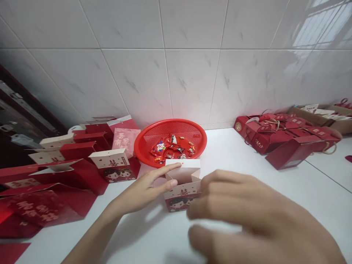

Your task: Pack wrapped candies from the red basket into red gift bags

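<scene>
A small open-topped candy box (180,205), white above and red below with two cartoon faces, stands on the white table in front of me. My left hand (145,189) holds its left side, the index finger lying along the raised back flap and the thumb at the rim. The inside of the box is only partly visible. My right hand (253,212), close to the camera and slightly blurred, hovers over the box's right side with curled fingers apart from the thumb; nothing shows between them. Just behind the box sits a red plastic basket (202,146) with several wrapped candies (172,145) in it.
Several red and white boxes (114,170) crowd the left of the table, with a pink card-like box (126,139) beside the basket. At the right lie several red handled boxes (269,139) and cardboard cartons (338,126). A tiled wall (192,80) closes off the back.
</scene>
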Tool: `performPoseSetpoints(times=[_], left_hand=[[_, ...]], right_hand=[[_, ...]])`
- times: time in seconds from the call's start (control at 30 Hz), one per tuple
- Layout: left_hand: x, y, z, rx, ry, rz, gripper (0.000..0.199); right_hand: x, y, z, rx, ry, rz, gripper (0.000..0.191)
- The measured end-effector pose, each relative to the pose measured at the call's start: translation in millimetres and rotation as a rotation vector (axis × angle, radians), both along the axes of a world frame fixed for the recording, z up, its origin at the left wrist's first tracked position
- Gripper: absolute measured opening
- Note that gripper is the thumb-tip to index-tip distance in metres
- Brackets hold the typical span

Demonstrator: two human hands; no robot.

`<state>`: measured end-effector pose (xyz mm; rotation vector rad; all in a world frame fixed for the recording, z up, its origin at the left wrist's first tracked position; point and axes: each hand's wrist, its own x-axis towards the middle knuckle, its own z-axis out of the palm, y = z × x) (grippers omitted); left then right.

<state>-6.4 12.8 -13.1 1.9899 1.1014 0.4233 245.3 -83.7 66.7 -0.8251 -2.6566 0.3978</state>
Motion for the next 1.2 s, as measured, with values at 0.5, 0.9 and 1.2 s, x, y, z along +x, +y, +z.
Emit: performPoseSetpoints(times=[0.5, 0.9, 1.2], left_hand=[[-2.2, -2.0, 8.3, 0.037, 0.006, -0.043, 0.066], [0.3, 3.3, -1.5, 0.158, -0.040, 0.074, 0.060], [8.5, 2.9, -0.4, 0.186, -0.042, 0.085, 0.034]], right_hand=[[-2.5, 87.9, -18.2, -0.412, -0.220, -0.465, 0.028], [-8.2, 97.9, -25.9, -0.311, -0.270, -0.384, 0.010], [-11.7, 101.3, -31.7, -0.268, -0.267, -0.341, 0.023]])
